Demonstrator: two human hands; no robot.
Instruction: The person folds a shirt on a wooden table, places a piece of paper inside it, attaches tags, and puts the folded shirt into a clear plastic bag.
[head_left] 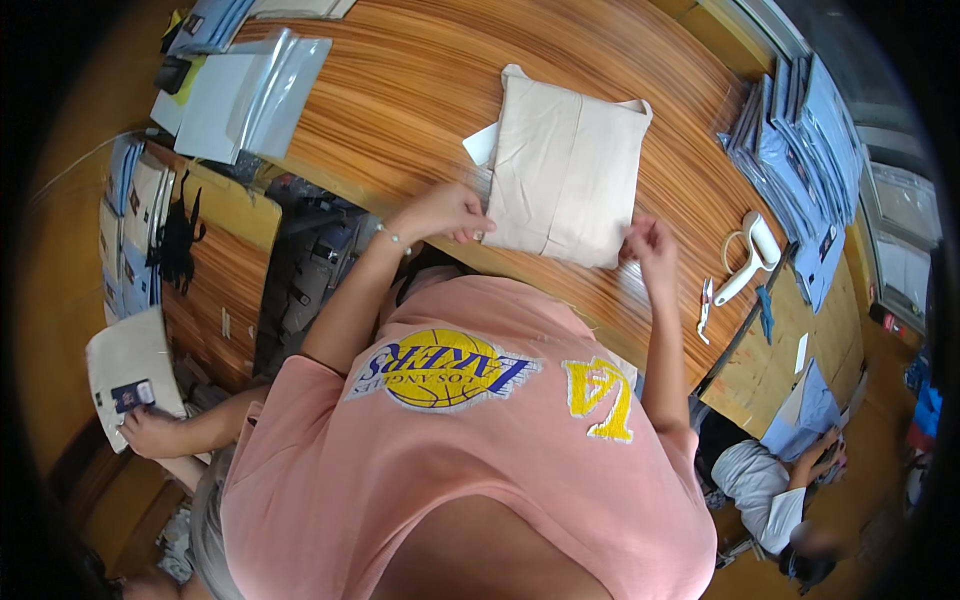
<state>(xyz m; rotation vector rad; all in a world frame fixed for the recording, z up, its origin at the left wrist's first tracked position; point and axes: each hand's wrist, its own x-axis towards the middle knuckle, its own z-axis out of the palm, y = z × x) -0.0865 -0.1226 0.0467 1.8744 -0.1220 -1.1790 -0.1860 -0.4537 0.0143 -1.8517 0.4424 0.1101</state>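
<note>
A folded beige garment [566, 160] lies on the wood-grain table in front of me, a crease running down its middle. Its two far corners stick up a little. The corner of a white card [481, 146] shows from under its left side. My left hand [450, 214] has its fingers closed at the near left corner of the garment. At the near right corner, my right hand [651, 243] pinches the edge with curled fingers; the exact grip is partly hidden.
To the right lie a white lint roller [762, 245], small white snips [706, 305] and stacked bagged blue garments [790, 140]. Clear plastic bags [285, 95] lie at the far left. A co-worker's hand [152, 432] holds a beige folded piece at left; another person [765, 490] sits at lower right.
</note>
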